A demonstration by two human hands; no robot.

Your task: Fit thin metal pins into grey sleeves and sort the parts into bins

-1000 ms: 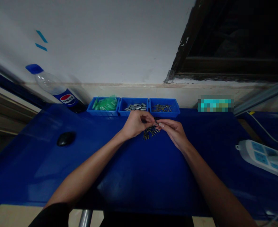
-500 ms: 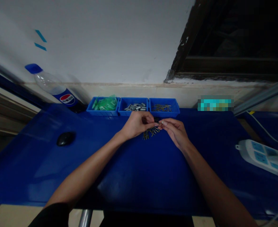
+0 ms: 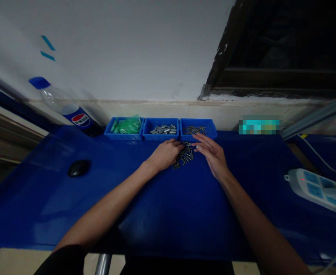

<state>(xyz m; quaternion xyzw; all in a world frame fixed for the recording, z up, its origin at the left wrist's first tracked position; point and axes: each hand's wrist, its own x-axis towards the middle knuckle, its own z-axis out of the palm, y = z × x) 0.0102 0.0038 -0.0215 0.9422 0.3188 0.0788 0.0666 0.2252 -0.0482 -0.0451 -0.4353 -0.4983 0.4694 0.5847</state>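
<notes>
Both hands have parted from the pinch they shared a moment ago and dropped to the table [image 3: 162,214]. The left hand [image 3: 165,154] lies palm down, fingers loosely spread, fingertips touching the pile of small metal pins [image 3: 185,154]. The right hand [image 3: 213,153] is open and holds nothing, fingers stretched out just beside the pile. The pins lie between the hands, just in front of a blue tray [image 3: 212,132].

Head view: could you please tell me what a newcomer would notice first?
The left hand and right hand flank a scatter of small metal pins far across the blue table. Just behind them, three blue bins line the wall; a cola bottle sits at far left.
</notes>
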